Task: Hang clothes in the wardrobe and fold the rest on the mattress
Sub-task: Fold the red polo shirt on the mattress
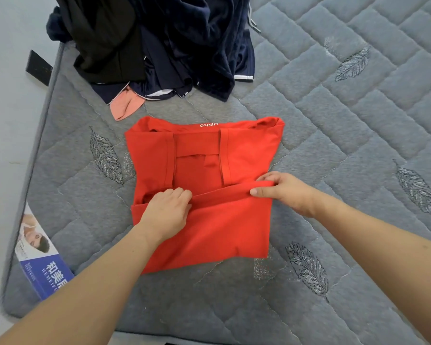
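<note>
You have the red T-shirt (234, 225) lying flat on the grey quilted mattress (358, 108), its sleeves already turned in and its near part doubled up over the middle. Your left hand (166, 212) rests on the fold line, fingers curled and pinching the left end of the folded edge. Your right hand (284, 192) grips the right end — thumb on top, fingers tucked under the cloth. Inside the collar, at the shirt's far edge, you can read "MINISO" in white, upside down from where you stand. Beyond the shirt a pile of dark clothes (164, 41) sits on the mattress, navy and black, with a pink piece (125, 105) poking out at its near edge. On the mattress's left side a blue and white label (42, 265) carries Chinese characters — only partly readable
</note>
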A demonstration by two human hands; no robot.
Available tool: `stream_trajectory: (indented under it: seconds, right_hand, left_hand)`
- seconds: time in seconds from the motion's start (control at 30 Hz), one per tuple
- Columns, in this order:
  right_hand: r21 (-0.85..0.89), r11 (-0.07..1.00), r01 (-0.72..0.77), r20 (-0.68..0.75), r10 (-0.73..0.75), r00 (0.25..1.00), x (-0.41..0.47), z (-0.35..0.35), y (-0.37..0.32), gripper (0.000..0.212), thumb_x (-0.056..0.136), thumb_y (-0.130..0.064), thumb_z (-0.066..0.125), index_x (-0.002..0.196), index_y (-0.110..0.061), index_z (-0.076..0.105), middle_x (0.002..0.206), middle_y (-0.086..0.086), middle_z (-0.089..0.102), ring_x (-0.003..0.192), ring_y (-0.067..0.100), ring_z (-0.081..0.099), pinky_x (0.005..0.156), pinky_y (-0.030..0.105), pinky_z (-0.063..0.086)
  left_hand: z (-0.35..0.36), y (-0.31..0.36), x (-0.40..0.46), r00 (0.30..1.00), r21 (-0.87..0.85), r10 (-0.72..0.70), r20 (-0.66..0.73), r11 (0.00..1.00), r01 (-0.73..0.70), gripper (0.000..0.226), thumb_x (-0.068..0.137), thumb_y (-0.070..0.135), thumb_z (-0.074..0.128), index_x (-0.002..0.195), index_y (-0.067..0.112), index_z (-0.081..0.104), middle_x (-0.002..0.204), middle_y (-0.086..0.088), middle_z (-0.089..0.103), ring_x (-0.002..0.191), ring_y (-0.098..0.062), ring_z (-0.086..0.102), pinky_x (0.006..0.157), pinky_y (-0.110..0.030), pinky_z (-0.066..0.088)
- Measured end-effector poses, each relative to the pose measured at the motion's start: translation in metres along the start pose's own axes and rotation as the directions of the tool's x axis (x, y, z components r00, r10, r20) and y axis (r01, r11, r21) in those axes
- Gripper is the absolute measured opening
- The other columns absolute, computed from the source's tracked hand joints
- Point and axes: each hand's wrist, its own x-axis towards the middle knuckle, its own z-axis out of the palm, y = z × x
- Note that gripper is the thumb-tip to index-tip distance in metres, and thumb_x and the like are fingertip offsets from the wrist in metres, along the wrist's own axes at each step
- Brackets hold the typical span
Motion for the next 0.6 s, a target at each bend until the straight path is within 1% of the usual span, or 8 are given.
stream_trajectory:
  seconds: [0.13, 0.23, 0.27, 0.33, 0.4, 0.43, 0.5, 0.6]
  right_hand:
    - [0.298, 0.954, -0.004, -0.165, 0.056, 0.985, 0.0, 0.009, 0.014, 0.017, 0.081, -0.015, 0.078, 0.088, -0.009, 0.063, 0.086, 0.007, 0.062, 0.079, 0.017, 0.058, 0.075, 0.027, 0.048]
    - [0.317, 0.948, -0.037, -0.378, 0.162, 0.911, 0.007, 0.022, 0.033, 0.029, 0.08, -0.014, 0.079, 0.088, -0.016, 0.052, 0.087, 0.006, 0.057, 0.074, 0.017, 0.055, 0.065, 0.029, 0.046]
    - [0.308, 0.949, -0.071, -0.433, 0.206, 0.877, 0.009, 0.027, 0.04, 0.035, 0.079, -0.017, 0.081, 0.097, -0.017, 0.051, 0.098, 0.007, 0.056, 0.083, 0.018, 0.057, 0.072, 0.033, 0.05]
    - [0.288, 0.942, -0.174, -0.479, 0.299, 0.825, 0.013, 0.035, 0.051, 0.062, 0.075, -0.03, 0.084, 0.122, -0.018, 0.045, 0.121, 0.006, 0.05, 0.107, 0.022, 0.056, 0.095, 0.043, 0.05]
    - [0.366, 0.908, -0.203, -0.434, 0.36, 0.826, 0.014, 0.04, 0.054, 0.068, 0.076, -0.034, 0.082, 0.127, -0.012, 0.043, 0.124, 0.007, 0.055, 0.111, 0.024, 0.059, 0.098, 0.044, 0.05]
    - [0.42, 0.886, -0.197, -0.388, 0.371, 0.844, 0.014, 0.043, 0.052, 0.06, 0.08, -0.03, 0.079, 0.126, -0.008, 0.047, 0.121, 0.01, 0.061, 0.108, 0.025, 0.063, 0.095, 0.042, 0.052]
    - [0.477, 0.863, -0.165, -0.319, 0.345, 0.883, 0.013, 0.048, 0.05, 0.042, 0.087, -0.016, 0.071, 0.124, -0.003, 0.057, 0.114, 0.015, 0.068, 0.099, 0.026, 0.068, 0.084, 0.038, 0.055]
    - [0.493, 0.867, -0.076, -0.292, 0.247, 0.924, 0.008, 0.057, 0.041, 0.027, 0.091, 0.0, 0.061, 0.118, -0.002, 0.061, 0.1, 0.014, 0.068, 0.083, 0.022, 0.066, 0.073, 0.032, 0.055]
  left_hand:
    - [0.011, 0.006, 0.011, 0.997, 0.102, -0.07, 0.046, 0.993, 0.065, 0.022, 0.098, 0.034, 0.049, 0.11, 0.017, 0.056, 0.106, -0.006, 0.06, 0.098, -0.032, 0.055, 0.082, -0.043, 0.037]
    - [0.013, 0.011, 0.009, 0.956, 0.025, -0.285, -0.064, 0.958, 0.287, 0.048, 0.086, 0.04, 0.061, 0.13, 0.021, 0.051, 0.127, -0.009, 0.049, 0.114, -0.034, 0.045, 0.095, -0.046, 0.03]
    - [0.012, 0.012, 0.004, 0.899, -0.07, -0.418, -0.132, 0.908, 0.412, 0.06, 0.08, 0.038, 0.066, 0.134, 0.02, 0.048, 0.132, -0.012, 0.047, 0.119, -0.036, 0.042, 0.098, -0.048, 0.028]
    - [0.008, 0.008, -0.012, 0.682, -0.279, -0.712, -0.165, 0.697, 0.66, 0.077, 0.073, 0.035, 0.071, 0.141, 0.015, 0.041, 0.14, -0.018, 0.041, 0.126, -0.04, 0.038, 0.104, -0.05, 0.027]
    - [0.007, 0.0, -0.03, 0.476, -0.382, -0.879, -0.023, 0.448, 0.808, 0.084, 0.074, 0.035, 0.075, 0.143, 0.009, 0.036, 0.141, -0.023, 0.04, 0.127, -0.043, 0.038, 0.105, -0.052, 0.03]
    - [0.008, -0.003, -0.037, 0.439, -0.38, -0.896, 0.067, 0.384, 0.842, 0.082, 0.076, 0.037, 0.076, 0.141, 0.006, 0.036, 0.138, -0.024, 0.043, 0.126, -0.044, 0.041, 0.104, -0.052, 0.032]
    - [0.013, -0.006, -0.047, 0.471, -0.386, -0.865, 0.175, 0.38, 0.841, 0.058, 0.085, 0.034, 0.07, 0.127, 0.001, 0.046, 0.127, -0.027, 0.055, 0.119, -0.046, 0.051, 0.098, -0.05, 0.039]
    - [0.014, -0.003, -0.047, 0.561, -0.489, -0.816, 0.142, 0.435, 0.756, 0.018, 0.096, 0.021, 0.053, 0.097, 0.003, 0.056, 0.107, -0.027, 0.065, 0.103, -0.046, 0.058, 0.084, -0.047, 0.043]
